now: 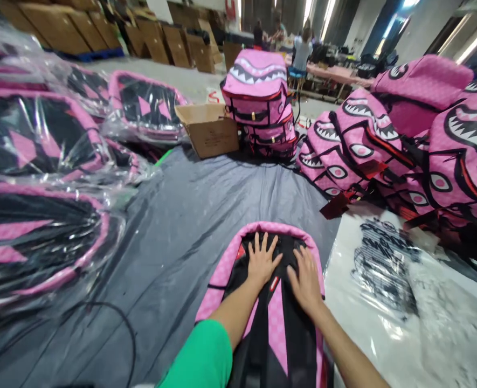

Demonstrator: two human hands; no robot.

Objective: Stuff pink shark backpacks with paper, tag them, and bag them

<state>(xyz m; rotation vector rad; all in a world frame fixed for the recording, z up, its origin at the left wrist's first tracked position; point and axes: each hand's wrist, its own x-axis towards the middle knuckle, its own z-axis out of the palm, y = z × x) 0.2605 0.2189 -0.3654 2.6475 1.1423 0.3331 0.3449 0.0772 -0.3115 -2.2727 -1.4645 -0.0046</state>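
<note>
A pink and black backpack (pixel 277 328) lies on the grey sheet (pixel 173 215) with its black strap side facing up. My left hand (pixel 262 258) rests flat on the upper part of its back panel, fingers spread. Beside it, my right hand (pixel 306 277) lies on the panel's right side, its fingers stretched out and slightly apart. Neither hand is wrapped round anything. The lower end of the backpack runs out of view at the bottom.
Plastic-wrapped backpacks (pixel 28 140) fill the left. Ahead stand an open cardboard box (pixel 212 134) and stacked pink backpacks (pixel 258 97). More backpacks (pixel 355 134) are piled at right, above clear plastic bags (pixel 384 269). A black cable (pixel 131 328) curves at lower left. People sit far off.
</note>
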